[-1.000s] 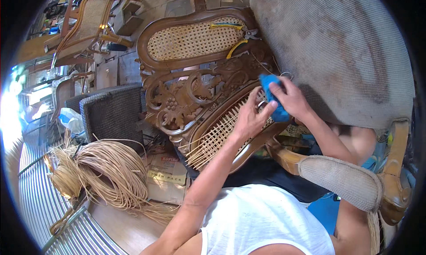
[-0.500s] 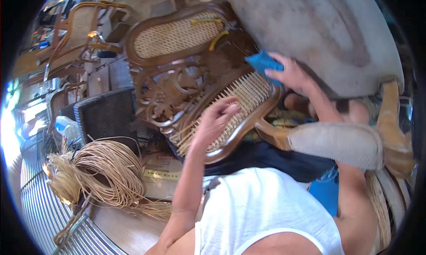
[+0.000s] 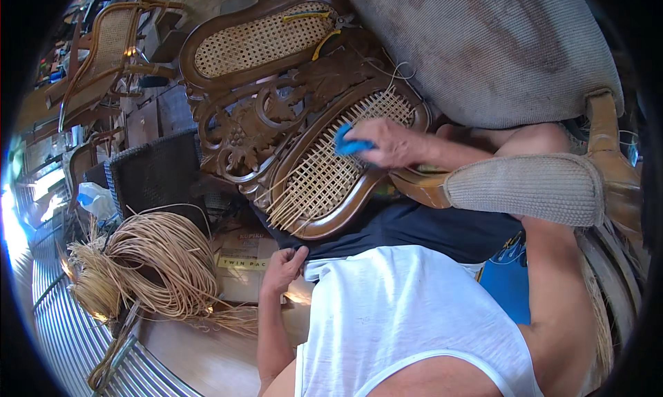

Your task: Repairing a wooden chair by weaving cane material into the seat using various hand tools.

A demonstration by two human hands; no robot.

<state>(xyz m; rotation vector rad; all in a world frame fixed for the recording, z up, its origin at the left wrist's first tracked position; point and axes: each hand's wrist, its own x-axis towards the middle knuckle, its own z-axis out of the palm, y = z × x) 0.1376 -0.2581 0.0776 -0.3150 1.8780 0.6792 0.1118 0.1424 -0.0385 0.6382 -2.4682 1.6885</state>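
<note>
My right hand (image 3: pixel 395 143) is closed on a crumpled blue cloth (image 3: pixel 352 143), pressed against the half-woven cane panel (image 3: pixel 321 190) of a carved wooden chair frame (image 3: pixel 345 225). Loose cane ends stick out along the panel's far edge and bunch at its left end. Down by my left hip, my left hand (image 3: pixel 282 269) has its fingers curled in a pinch at the edge of my dark trousers (image 3: pixel 387 239); what lies between the fingertips cannot be made out. A finished cane panel (image 3: pixel 262 43) fills the far part of the same frame.
Yellow-handled pliers (image 3: pixel 324 46) rest on the frame. A big coil of cane strands (image 3: pixel 166 259) lies at the left, beside a cardboard box (image 3: pixel 242 259). An upholstered chair (image 3: pixel 476 58) with a padded arm (image 3: pixel 525 190) crowds the right. Another cane chair (image 3: pixel 114 41) stands far left.
My right hand has carried the blue cloth left and nearer, from the panel's far right end to its middle. My left hand has left the panel and dropped to my hip.
</note>
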